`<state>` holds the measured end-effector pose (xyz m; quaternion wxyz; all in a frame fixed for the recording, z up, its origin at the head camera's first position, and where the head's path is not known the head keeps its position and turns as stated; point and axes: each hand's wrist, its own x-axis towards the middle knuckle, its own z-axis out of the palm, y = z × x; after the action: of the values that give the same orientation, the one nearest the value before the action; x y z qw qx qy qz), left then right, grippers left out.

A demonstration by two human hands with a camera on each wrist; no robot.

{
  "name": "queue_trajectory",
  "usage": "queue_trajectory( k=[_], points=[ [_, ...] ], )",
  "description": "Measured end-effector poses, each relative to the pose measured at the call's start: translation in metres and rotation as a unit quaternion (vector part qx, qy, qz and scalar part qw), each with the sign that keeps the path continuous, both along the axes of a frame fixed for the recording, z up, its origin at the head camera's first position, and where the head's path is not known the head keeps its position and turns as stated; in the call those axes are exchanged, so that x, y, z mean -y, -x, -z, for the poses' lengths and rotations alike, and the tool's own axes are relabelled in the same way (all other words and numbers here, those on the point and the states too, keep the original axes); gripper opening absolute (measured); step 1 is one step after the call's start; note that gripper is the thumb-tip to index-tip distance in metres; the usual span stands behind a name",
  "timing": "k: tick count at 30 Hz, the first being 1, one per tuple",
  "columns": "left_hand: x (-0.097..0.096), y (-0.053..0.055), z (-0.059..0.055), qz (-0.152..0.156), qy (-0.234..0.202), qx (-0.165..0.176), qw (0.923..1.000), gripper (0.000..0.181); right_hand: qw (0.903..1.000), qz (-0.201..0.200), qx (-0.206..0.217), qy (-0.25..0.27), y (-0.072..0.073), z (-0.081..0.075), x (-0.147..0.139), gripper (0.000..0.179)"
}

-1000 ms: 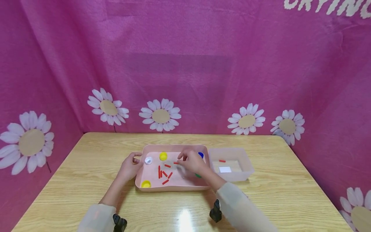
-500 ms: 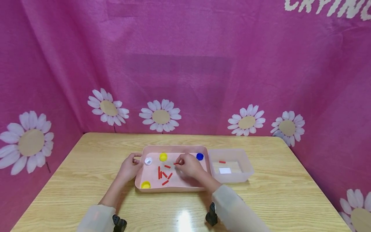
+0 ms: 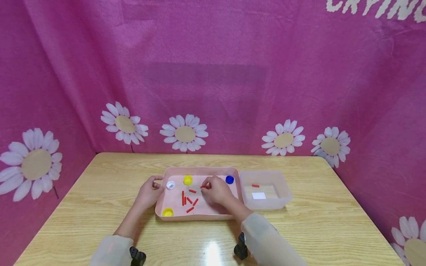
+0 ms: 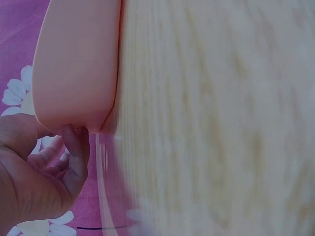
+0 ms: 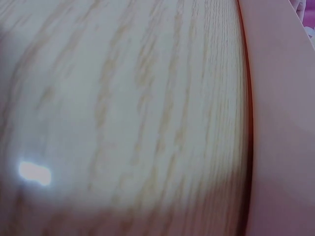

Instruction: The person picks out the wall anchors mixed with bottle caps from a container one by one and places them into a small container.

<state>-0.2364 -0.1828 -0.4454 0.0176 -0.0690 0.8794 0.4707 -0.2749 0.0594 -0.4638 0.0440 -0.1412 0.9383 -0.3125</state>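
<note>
A shallow pink tray holds several short red sticks, two yellow caps, a white cap and a blue cap. My right hand is over the tray's right half. Between its thumb and fingertips it pinches a small red stick, partly covered by the fingers. At the tray's left end my left hand grips the wall. The left wrist view shows that hand's thumb and fingers at the tray's corner. Neither the right hand nor its stick appears in the right wrist view.
A translucent plastic box stands against the tray's right end, with one red stick and a white rectangle in it. Both containers rest on a wooden table. A pink flowered cloth hangs behind.
My right hand has shifted slightly down and left with the red stick, and its fingers have drawn in around it. The blue cap shows fully; a green piece is now hidden. The left hand stays.
</note>
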Motion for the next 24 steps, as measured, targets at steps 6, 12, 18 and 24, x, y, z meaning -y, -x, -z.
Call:
queue_trajectory(
  k=[6,12,18,24],
  points=[
    [0.0006,-0.0001,0.0005,0.003,0.001,-0.009,1.0,0.038,0.9999,0.013,0.005,-0.002,0.0002,0.0,0.0003,0.005],
    [0.0006,0.0003,0.0009,0.0,0.0,0.003,1.0,0.039,0.9998,0.014,-0.015,-0.006,-0.0002,0.0001,-0.0001,0.006],
    [0.0007,0.0007,0.0006,0.002,0.006,0.0,1.0,0.039,0.9996,0.013,-0.024,-0.002,-0.0002,-0.001,-0.0008,0.007],
    [0.0006,0.0002,0.0004,0.001,0.012,0.0,0.9999,0.04,0.9998,0.009,-0.017,0.009,-0.0015,-0.0034,-0.001,0.007]
  ],
)
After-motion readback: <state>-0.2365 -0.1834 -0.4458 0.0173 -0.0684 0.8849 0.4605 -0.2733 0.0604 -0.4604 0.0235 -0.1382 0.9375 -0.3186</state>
